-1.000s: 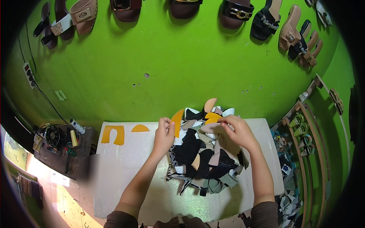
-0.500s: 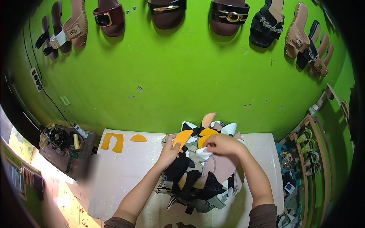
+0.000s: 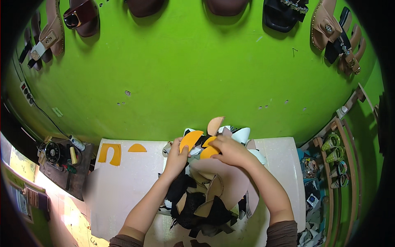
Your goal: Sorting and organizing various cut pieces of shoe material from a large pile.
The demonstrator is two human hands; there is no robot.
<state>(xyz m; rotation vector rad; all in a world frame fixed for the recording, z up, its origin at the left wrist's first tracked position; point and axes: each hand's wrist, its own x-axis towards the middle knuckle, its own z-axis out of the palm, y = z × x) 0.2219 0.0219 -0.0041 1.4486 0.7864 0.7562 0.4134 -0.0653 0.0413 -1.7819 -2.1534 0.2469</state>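
The person wears a dark brown top with a matt, plain look. Its left sleeve (image 3: 127,239) and right sleeve (image 3: 282,234) both end near the elbow, bunched into soft crosswise creases; the right shows more cloth, the left being cut by the near edge. Beyond the hems, the left forearm (image 3: 150,201) and right forearm (image 3: 270,187) are bare, narrowing toward slim wrists. The left grip (image 3: 176,159) and right grip (image 3: 231,150) are bare hands.

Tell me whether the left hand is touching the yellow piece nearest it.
Touching: the head view shows the left hand holding the yellow piece, its thumb lying over the piece's lower part.
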